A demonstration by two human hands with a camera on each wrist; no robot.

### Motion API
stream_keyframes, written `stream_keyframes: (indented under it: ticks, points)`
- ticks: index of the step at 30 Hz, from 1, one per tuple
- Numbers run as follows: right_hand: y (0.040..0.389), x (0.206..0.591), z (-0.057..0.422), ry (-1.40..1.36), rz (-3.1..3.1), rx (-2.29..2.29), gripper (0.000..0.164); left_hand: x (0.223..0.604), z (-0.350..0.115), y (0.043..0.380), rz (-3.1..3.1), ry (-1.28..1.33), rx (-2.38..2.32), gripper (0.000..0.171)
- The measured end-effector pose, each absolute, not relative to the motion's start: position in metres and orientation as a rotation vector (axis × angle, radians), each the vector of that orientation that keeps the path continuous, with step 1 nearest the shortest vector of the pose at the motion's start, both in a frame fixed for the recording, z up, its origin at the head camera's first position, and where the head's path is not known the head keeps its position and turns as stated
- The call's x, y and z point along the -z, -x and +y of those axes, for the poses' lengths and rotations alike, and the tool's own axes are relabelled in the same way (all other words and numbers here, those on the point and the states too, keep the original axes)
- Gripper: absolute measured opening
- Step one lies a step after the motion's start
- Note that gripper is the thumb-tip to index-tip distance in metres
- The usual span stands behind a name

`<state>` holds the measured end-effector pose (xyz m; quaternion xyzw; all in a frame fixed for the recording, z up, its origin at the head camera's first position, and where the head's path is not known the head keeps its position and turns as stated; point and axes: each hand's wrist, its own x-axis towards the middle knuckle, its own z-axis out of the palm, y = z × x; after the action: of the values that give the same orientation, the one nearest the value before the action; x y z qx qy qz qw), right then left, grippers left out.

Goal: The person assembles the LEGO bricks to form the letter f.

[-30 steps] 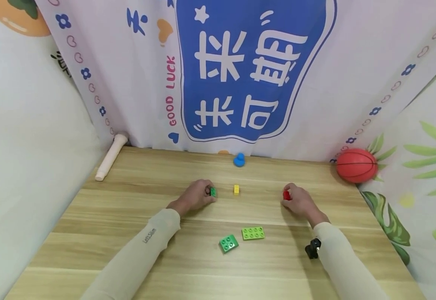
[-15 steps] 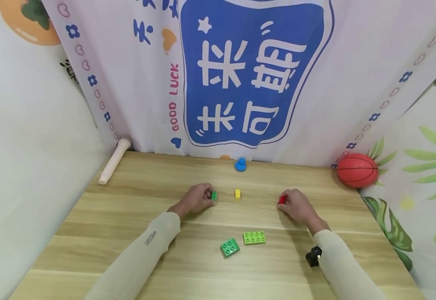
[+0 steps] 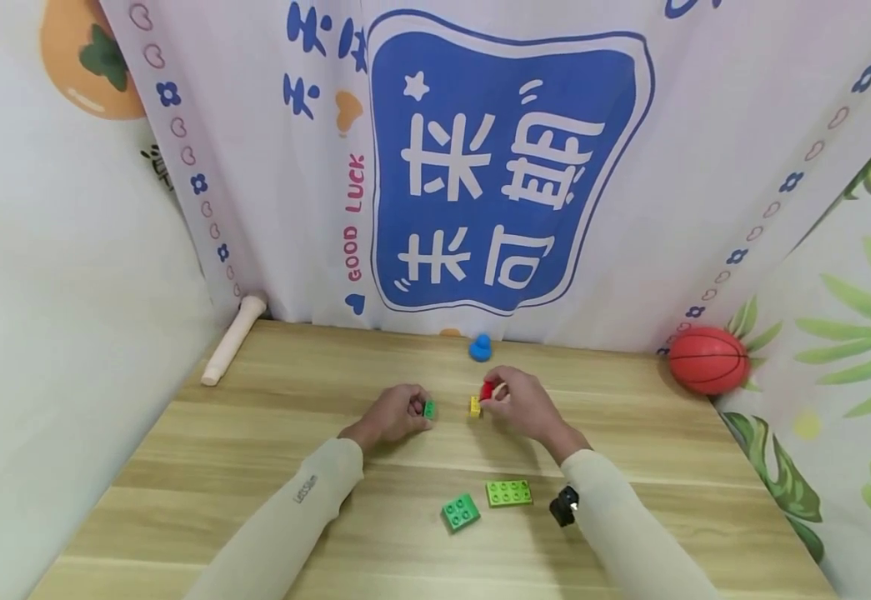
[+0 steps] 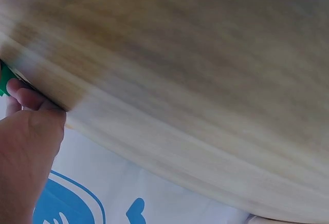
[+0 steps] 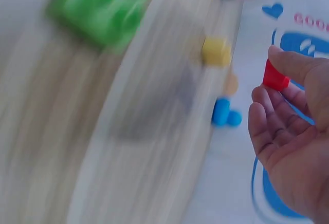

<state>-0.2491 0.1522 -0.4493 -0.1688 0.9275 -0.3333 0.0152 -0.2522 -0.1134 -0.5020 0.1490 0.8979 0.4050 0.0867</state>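
Observation:
My right hand (image 3: 525,407) pinches a small red block (image 5: 275,77) between thumb and fingers. In the head view it is just right of a small yellow brick (image 3: 474,407); the right wrist view shows a gap between them. My left hand (image 3: 399,412) holds a small dark green brick (image 3: 429,409) at its fingertips, left of the yellow brick. The left wrist view catches only a sliver of this green brick (image 4: 6,80) at its left edge. Nearer on the wooden table (image 3: 255,467) lie a green four-stud brick (image 3: 461,512) and a longer light green brick (image 3: 508,492).
Behind the yellow brick, by the curtain, sits a blue knobbed toy (image 3: 481,348). A pale stick-like object (image 3: 232,340) lies at the back left corner, and a red toy basketball (image 3: 708,360) at the back right. Curtain and walls border the table.
My right hand has moved left with the red block, from the right side to beside the yellow brick. The left hand keeps its place. The head view has tilted up slightly.

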Motion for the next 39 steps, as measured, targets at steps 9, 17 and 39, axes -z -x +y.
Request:
stream_keyframes:
  ticks: [9,17,39]
  points:
    - [0.253,0.453,0.097,0.751,2.837,1.072,0.026,0.502,-0.114,0.252,2.678,-0.482,-1.230,0.025]
    - [0.255,0.466,0.082,0.769,2.753,1.093,0.027,0.503,-0.114,0.251,2.662,-0.486,-1.235,0.022]
    - [0.258,0.477,0.072,0.720,2.713,1.117,0.025,0.504,-0.116,0.252,2.636,-0.487,-1.279,0.016]
